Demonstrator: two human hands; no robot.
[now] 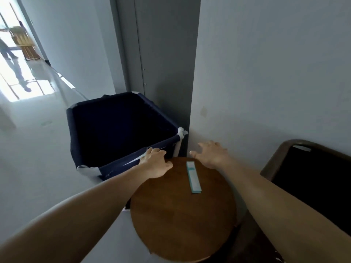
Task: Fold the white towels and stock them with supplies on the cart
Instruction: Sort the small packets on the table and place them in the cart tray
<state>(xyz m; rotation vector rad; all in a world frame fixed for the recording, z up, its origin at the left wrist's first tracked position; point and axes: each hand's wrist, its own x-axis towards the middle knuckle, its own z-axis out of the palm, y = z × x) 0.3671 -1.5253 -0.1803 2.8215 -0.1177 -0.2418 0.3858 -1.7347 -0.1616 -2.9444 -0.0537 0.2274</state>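
Note:
A dark navy fabric cart bin point(121, 128) with white corner pieces stands against a grey door frame; its inside looks dark and I see no towel in it. My left hand point(154, 162) rests over the bin's near rim, fingers curled on the edge. My right hand point(211, 154) hovers with spread fingers above the far edge of a round wooden table point(180, 221). A slim teal and white box point(193, 177) lies on the table just below my right hand, untouched.
A dark chair point(311, 179) with a brown frame stands at the right against the wall. A glossy corridor floor point(38, 114) runs off to the left, where a person point(5, 48) stands far away near a wooden rack.

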